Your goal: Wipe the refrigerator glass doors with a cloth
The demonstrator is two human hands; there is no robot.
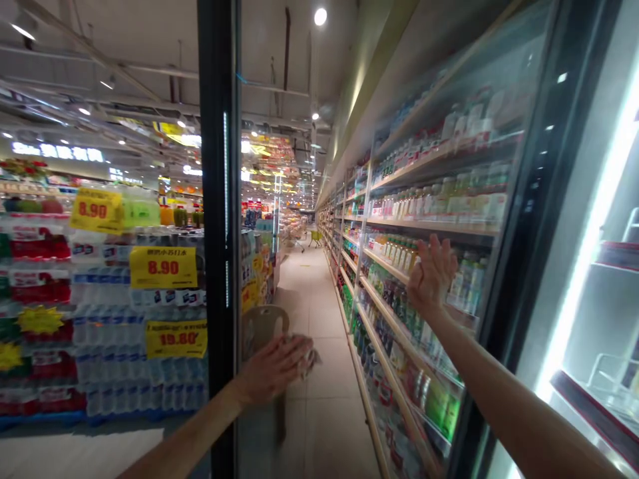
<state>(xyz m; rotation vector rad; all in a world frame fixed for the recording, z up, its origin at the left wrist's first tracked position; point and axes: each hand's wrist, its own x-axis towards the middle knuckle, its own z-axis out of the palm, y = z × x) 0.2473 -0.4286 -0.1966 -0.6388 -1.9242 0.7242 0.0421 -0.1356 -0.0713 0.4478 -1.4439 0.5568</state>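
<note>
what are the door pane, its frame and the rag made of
Pane: probably clear glass, smooth and glossy, as the aisle shows crisply in it.
Frame: dark, smooth, likely coated metal, though plastic is possible.
Rag: seems soft, matt cloth, crumpled beside the left hand; paper can't be ruled out.

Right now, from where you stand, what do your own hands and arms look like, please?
The left hand and right hand are human, with slim fingers and no gloves. No sleeve covers the visible part of the left forearm or right forearm. I see no watch; the blur could hide a ring.
</note>
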